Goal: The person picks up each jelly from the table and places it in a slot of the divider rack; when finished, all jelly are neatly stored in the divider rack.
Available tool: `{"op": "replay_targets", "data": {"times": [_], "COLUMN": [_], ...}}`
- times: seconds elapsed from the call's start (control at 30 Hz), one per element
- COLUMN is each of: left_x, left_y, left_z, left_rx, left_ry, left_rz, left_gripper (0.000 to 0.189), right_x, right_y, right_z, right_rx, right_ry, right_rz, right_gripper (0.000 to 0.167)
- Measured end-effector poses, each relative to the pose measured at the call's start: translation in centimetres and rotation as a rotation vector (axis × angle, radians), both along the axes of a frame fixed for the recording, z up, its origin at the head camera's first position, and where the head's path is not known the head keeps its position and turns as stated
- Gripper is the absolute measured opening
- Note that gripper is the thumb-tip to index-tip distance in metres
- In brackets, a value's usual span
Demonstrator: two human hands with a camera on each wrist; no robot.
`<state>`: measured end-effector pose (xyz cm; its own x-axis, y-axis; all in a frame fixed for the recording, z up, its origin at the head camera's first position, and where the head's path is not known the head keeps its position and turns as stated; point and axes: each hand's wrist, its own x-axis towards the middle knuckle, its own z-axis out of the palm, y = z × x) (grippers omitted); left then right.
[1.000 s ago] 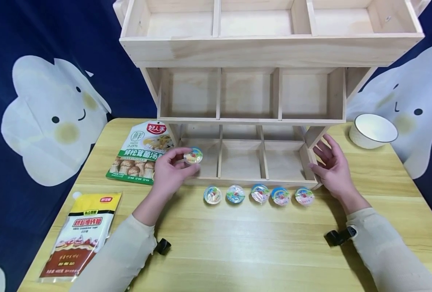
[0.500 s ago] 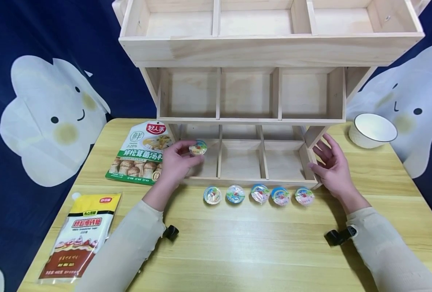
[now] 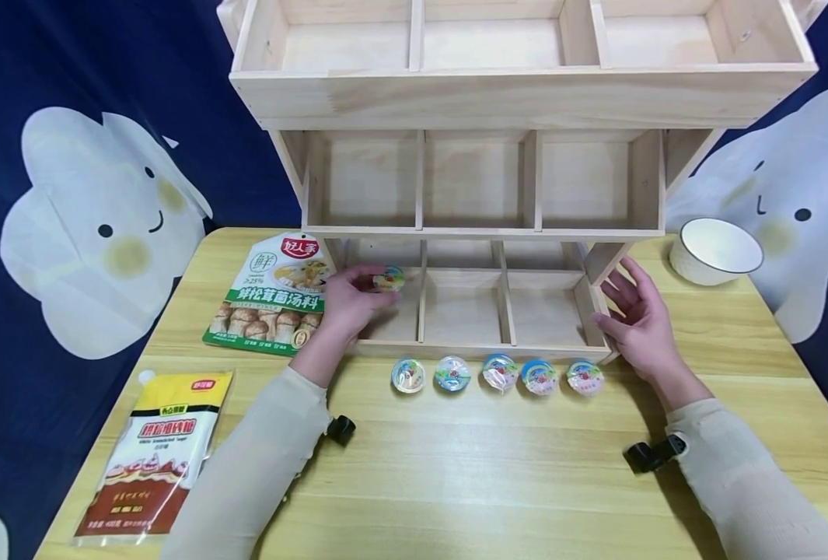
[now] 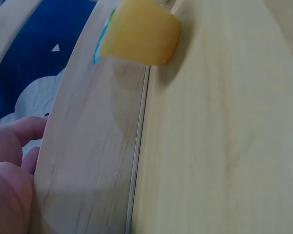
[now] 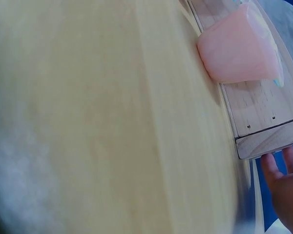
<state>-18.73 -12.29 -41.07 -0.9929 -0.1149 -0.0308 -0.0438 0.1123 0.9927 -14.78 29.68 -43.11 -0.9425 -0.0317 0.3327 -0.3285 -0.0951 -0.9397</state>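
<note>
In the head view my left hand (image 3: 354, 303) pinches a small jelly cup (image 3: 389, 279) by its side, over the left compartment of the wooden shelf's (image 3: 483, 351) bottom tier. My right hand (image 3: 639, 323) rests at the right end of that tier, thumb at the side panel's edge and fingers along its outer face. Several more jelly cups (image 3: 452, 374) stand in a row on the table before the shelf. The left wrist view shows a yellow jelly cup (image 4: 139, 33) by the front board; a pink jelly cup (image 5: 239, 46) appears in the right wrist view.
A mushroom soup seasoning bag (image 3: 263, 307) lies left of the shelf, partly behind my left hand. Nearer the front left is a sugar bag (image 3: 151, 459). A white bowl (image 3: 714, 253) stands at the back right. The upper tiers (image 3: 518, 101) overhang the bottom one.
My left hand has carried the jelly cup rightward and deeper, from the shelf's left front corner to over the left compartment. My right hand and the row of cups have stayed put.
</note>
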Motion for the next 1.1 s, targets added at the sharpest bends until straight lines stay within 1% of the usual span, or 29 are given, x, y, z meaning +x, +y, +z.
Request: {"op": "replay_targets", "data": {"times": [0.1,0.17,0.33,0.57,0.8,0.9,1.1], "left_x": [-0.3,-0.4,-0.7,-1.0,-1.3,-1.4,-1.5], "left_y": [0.2,0.3,0.3,0.5,0.8,1.0,1.2], "left_z": [-0.2,-0.2,-0.3,-0.5,-0.7,-0.7,-0.7], "left_rx": [0.011,0.001,-0.054,-0.031,-0.055,-0.057,-0.116], "left_ry": [-0.009,-0.02,-0.055,-0.082,-0.09,-0.11,-0.161], "left_rz": [-0.003,-0.01,-0.043,-0.069,-0.102,-0.112,-0.124], "left_gripper": [0.049,0.049,0.049,0.049,0.049,0.05,0.052], "right_x": [0.1,0.1,0.0,0.0,0.0,0.0,0.0], "right_y": [0.0,0.0,0.1,0.0,0.1,0.1,0.2], "right_z": [0.1,0.0,-0.1,-0.1,-0.1,-0.2,-0.2], "right_rx": [0.0,0.0,0.0,-0.007,-0.02,-0.007,0.03], "right_ry": [0.003,0.003,-0.003,0.002,0.006,0.006,-0.001], "right_rz": [0.004,0.004,-0.003,0.001,0.009,0.01,-0.007], "right_gripper": [0.092,0.092,0.092,0.093,0.093,0.092,0.092]}}
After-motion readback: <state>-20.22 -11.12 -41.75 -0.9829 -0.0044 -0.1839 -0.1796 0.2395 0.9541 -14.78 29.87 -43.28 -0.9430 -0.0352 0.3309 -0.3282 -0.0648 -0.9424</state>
